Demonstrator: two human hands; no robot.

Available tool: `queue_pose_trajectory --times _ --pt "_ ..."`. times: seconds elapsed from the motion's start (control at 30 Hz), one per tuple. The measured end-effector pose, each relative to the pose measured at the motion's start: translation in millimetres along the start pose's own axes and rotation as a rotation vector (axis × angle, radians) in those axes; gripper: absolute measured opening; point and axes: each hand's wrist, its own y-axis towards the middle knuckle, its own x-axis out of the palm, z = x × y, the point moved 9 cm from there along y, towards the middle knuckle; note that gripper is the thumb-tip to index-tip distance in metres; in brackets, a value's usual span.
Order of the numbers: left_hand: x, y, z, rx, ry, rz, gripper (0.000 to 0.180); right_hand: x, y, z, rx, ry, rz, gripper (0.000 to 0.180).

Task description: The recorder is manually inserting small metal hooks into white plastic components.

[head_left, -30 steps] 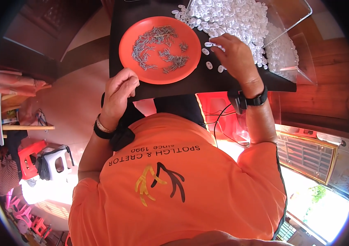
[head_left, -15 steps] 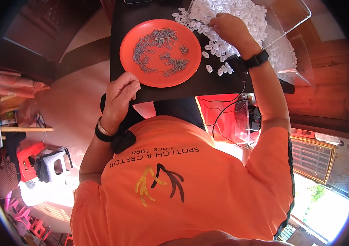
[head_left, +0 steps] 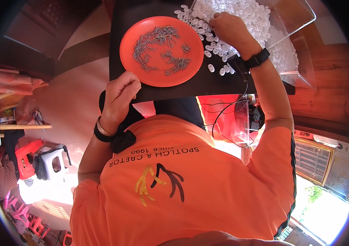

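Observation:
An orange round plate [head_left: 127, 53] lies on the dark table, with many small grey screws [head_left: 178, 63] spread over it in loose clusters. My left hand [head_left: 121, 93] rests by the plate's near left rim, fingers curled together; whatever they may hold is hidden. To the right of the plate spreads a heap of small white oval plastic pieces with two holes each [head_left: 248, 20]. Over the left side of that heap is my right hand [head_left: 231, 30], its fingers bent down and closed among the pieces. I cannot make out what is between its fingertips.
A clear plastic box [head_left: 295, 30] lies tipped at the table's right, white pieces in and before it. A dark table [head_left: 162, 93] carries everything. Black cables [head_left: 227, 106] hang below its edge. Stools [head_left: 53, 164] stand on the floor at left.
The whole view has shifted very slightly. My right hand stays at the white heap with little movement, and my left hand keeps its place by the plate.

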Motion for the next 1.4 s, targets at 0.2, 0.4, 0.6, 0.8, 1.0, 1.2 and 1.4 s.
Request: queue_pose_trajectory --times 0.2,0.4,0.6,0.8,1.0,1.2,1.4 --pt "-2 -2 -1 0.02 -0.007 -0.006 0.015 -43 -23 -6 -0.025 0.331 -0.099 0.011" --pt "0 -3 2 0.018 0.019 -0.008 0.015 -51 -46 -40 -0.159 0.182 -0.086 0.007" --pt "-1 -1 1 0.016 0.01 0.001 0.016 -35 -44 -41 -0.118 0.093 -0.056 0.006" --pt "-1 -1 1 0.017 0.027 0.003 0.016 -33 -37 -41 -0.087 0.108 -0.005 0.007" --pt "-1 -3 2 0.015 0.05 0.009 0.016 -29 -33 -38 -0.067 0.094 0.035 0.006" --pt "-1 -3 5 0.062 0.038 0.023 0.015 -26 -28 -35 -0.04 0.073 0.057 0.005" --pt "-4 -5 4 -0.006 -0.024 0.008 0.015 -45 -30 -17 0.074 0.243 0.183 0.009"
